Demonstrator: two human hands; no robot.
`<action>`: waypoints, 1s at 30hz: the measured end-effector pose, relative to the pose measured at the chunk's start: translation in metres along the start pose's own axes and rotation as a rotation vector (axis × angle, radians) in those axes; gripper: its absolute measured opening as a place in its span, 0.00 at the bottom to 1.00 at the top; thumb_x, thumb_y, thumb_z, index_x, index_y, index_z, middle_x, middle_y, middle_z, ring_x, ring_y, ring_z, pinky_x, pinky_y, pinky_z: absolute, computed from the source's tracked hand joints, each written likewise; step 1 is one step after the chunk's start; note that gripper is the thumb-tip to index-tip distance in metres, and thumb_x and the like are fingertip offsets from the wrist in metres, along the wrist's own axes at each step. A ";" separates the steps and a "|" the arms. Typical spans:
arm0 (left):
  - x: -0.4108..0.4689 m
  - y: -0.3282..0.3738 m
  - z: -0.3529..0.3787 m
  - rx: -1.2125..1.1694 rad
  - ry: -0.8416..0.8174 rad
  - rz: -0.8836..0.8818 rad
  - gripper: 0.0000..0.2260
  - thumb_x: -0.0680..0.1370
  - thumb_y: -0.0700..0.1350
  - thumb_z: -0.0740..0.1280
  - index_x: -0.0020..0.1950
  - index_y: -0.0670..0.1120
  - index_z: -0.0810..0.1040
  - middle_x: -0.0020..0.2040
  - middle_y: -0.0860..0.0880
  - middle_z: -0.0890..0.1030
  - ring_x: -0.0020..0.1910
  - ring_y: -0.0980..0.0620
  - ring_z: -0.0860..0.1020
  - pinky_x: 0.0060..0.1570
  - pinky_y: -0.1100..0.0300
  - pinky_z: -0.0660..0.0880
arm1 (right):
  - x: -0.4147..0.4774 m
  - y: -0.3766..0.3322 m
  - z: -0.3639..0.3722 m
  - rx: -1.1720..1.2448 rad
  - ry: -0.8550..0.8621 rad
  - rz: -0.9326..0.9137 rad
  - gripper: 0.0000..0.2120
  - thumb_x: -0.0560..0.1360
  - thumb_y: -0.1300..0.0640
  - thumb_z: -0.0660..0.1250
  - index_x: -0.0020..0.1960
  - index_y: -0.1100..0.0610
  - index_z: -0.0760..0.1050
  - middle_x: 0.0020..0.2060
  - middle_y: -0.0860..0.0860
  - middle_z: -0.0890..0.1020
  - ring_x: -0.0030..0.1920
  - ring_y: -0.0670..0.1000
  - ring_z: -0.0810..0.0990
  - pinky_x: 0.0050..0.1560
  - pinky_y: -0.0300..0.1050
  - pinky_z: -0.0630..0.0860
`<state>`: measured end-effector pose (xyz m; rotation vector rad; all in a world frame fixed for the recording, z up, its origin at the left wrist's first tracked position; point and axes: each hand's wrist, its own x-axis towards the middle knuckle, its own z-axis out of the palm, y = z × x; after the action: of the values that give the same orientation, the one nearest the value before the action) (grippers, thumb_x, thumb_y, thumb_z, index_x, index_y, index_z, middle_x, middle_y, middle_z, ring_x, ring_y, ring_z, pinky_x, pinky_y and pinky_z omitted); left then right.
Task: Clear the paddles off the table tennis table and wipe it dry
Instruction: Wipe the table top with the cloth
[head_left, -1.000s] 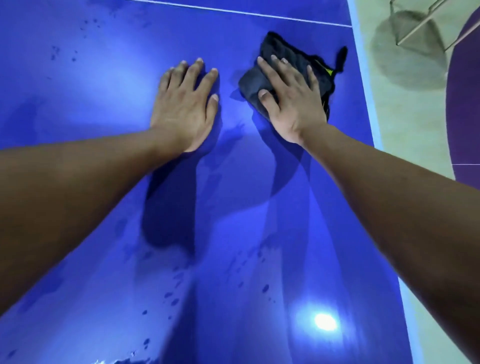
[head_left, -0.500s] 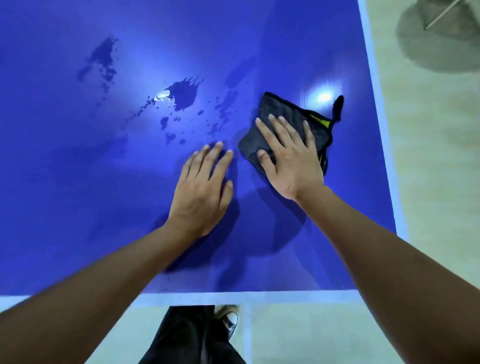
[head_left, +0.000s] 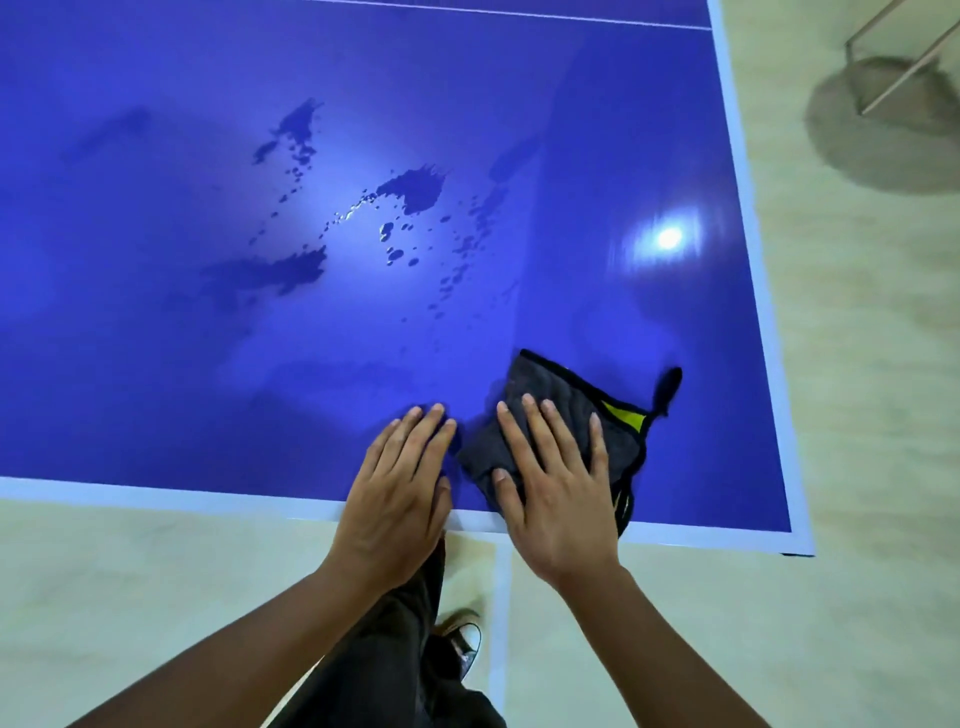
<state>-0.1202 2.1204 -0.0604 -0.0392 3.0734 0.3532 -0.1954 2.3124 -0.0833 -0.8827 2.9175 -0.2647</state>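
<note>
The blue table tennis table (head_left: 156, 364) fills the view, its white near edge running across the lower part. A dark grey cloth (head_left: 613, 415) with black trim and a yellow patch lies flat near the table's near right corner. My right hand (head_left: 556, 488) presses on the cloth with straight, spread fingers. Beside it on the left, my left hand (head_left: 400, 488) rests flat on the bare table at the near edge. Water puddles and droplets (head_left: 410, 192) are scattered across the middle of the table. No paddles are in view.
The table's right edge (head_left: 748, 208) borders a pale floor. A metal frame (head_left: 893, 57) stands over a grey patch at the top right. My dark trouser leg (head_left: 395, 649) and a shoe (head_left: 462, 634) show below the near edge.
Both hands and the cloth have drawn back toward me across the table, from its middle to the near edge. The wet patches now lie beyond my hands.
</note>
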 end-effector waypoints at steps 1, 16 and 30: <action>0.002 -0.003 -0.002 -0.009 0.010 -0.003 0.25 0.81 0.45 0.56 0.78 0.41 0.67 0.79 0.43 0.66 0.78 0.44 0.63 0.75 0.44 0.65 | -0.001 -0.001 0.000 -0.001 -0.001 0.006 0.29 0.85 0.41 0.50 0.84 0.45 0.50 0.83 0.48 0.56 0.83 0.49 0.50 0.80 0.66 0.49; 0.219 -0.121 -0.047 -0.029 0.156 -0.047 0.21 0.80 0.45 0.57 0.72 0.42 0.70 0.74 0.41 0.69 0.72 0.39 0.68 0.70 0.46 0.64 | 0.158 0.010 -0.004 0.003 0.075 0.016 0.30 0.83 0.42 0.54 0.83 0.44 0.55 0.82 0.49 0.60 0.82 0.49 0.55 0.79 0.67 0.51; 0.426 -0.223 -0.060 -0.013 0.105 -0.153 0.27 0.79 0.52 0.52 0.77 0.46 0.64 0.78 0.42 0.64 0.76 0.39 0.62 0.75 0.42 0.58 | 0.474 0.087 -0.029 -0.047 0.110 0.297 0.30 0.83 0.39 0.47 0.83 0.42 0.50 0.82 0.48 0.57 0.82 0.49 0.52 0.81 0.62 0.42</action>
<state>-0.5412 1.8815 -0.0741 -0.3012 3.1445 0.3733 -0.6400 2.1243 -0.0848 -0.4419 3.1129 -0.2295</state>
